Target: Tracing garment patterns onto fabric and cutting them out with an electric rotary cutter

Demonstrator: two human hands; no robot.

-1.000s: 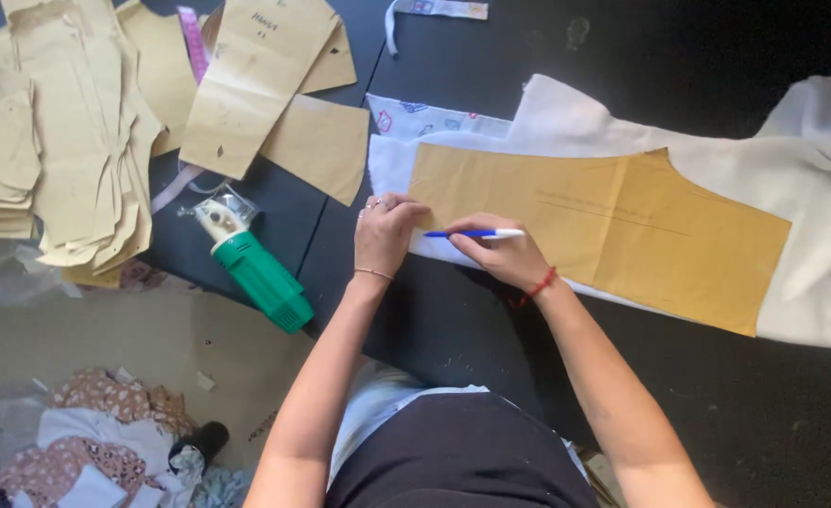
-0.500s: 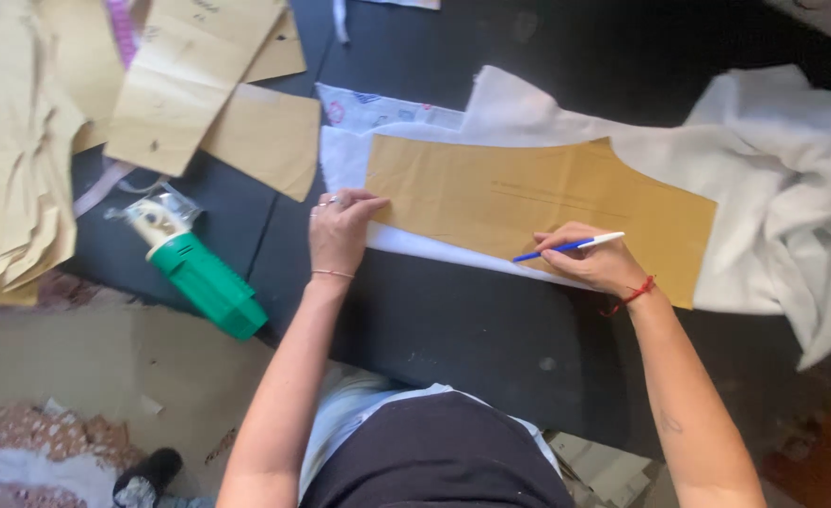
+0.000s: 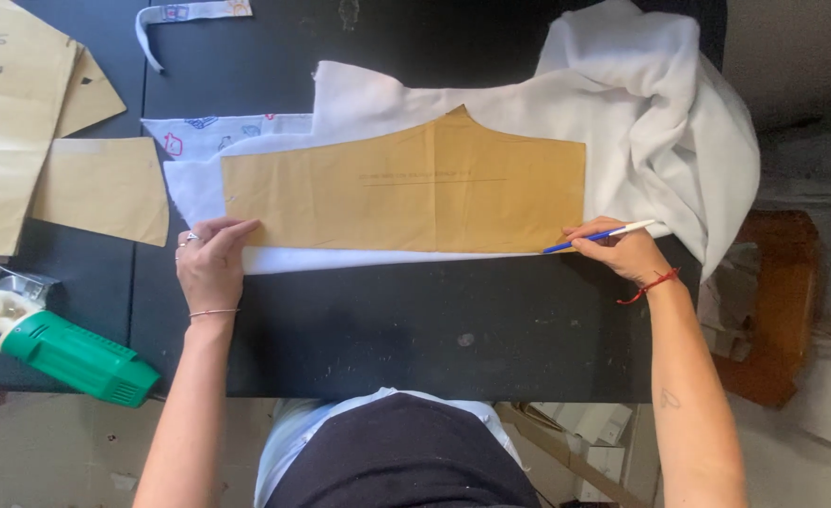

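Brown paper pattern [image 3: 406, 193] pinned flat by open left hand [image 3: 210, 266]; blue pen [image 3: 599, 236] gripped in right hand [image 3: 625, 252], tip seemingly at pattern's corner.

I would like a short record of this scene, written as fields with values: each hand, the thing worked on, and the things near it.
left hand: left hand pressed flat on the lower left corner of the tan paper pattern piece
right hand: right hand holds a blue and white pen, tip at the pattern's lower right corner
under pattern: white fabric, bunched at right
surface: black table
left edge: green handheld power tool; more tan paper pieces
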